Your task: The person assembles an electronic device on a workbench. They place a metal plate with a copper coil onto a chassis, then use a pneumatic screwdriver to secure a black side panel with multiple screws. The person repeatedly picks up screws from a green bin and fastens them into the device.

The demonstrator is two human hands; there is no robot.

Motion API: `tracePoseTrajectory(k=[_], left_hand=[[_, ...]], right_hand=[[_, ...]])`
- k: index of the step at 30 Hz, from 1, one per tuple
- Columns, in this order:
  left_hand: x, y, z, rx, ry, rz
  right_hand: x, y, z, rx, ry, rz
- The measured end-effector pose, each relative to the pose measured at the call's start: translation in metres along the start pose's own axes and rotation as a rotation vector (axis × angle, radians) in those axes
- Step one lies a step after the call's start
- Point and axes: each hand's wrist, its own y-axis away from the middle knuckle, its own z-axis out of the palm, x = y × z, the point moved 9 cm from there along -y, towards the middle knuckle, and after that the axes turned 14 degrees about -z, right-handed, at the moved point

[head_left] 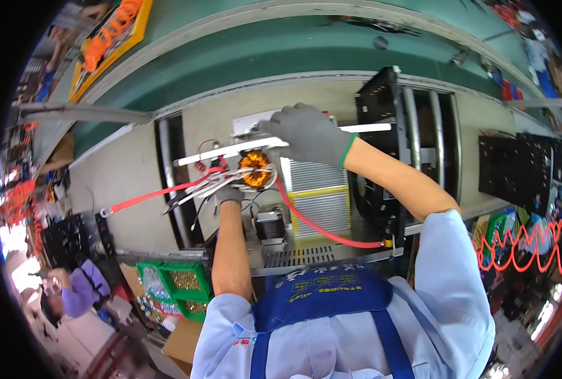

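Observation:
My right hand point(309, 134), in a grey glove with a green cuff, reaches over a long white bar point(221, 151) and the circuit-board area behind it. Its fingers are bent and close together; what they grip is hidden. My left hand point(230, 194), also grey-gloved, is low beside a toroidal coil point(254, 168) of copper wire. Its fingers are hidden under a bundle of white wires point(215, 181). A red cable point(151, 199) with a ring terminal runs out to the left. Another red cable point(316, 230) curves from the coil area to the right.
Ribbed metal heatsinks point(319, 211) and a transformer-like block point(270, 225) sit in the unit. A black panel with a fan point(377, 104) stands right of them. Roller gaps point(439, 136) cross the bench. Green bins point(183, 281) of small hardware stand at the left. Coiled orange hoses point(527, 249) hang at the right.

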Motion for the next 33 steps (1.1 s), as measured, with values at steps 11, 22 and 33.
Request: tracePoseTrajectory(k=[11, 22, 33], left_hand=[[-0.020, 0.017, 0.016, -0.044, -0.081, -0.232], [-0.016, 0.110, 0.053, 0.001, -0.554, 0.233], [-0.129, 0.355, 0.341, -0.254, -1.727, 1.864]], right_hand=[[0.165, 0.227, -0.068, 0.190, 0.276, 1.070], [0.047, 0.279, -0.045, 0.952, -0.527, 0.709], [-0.026, 0.361, 0.027, 0.831, -0.155, 0.947]])
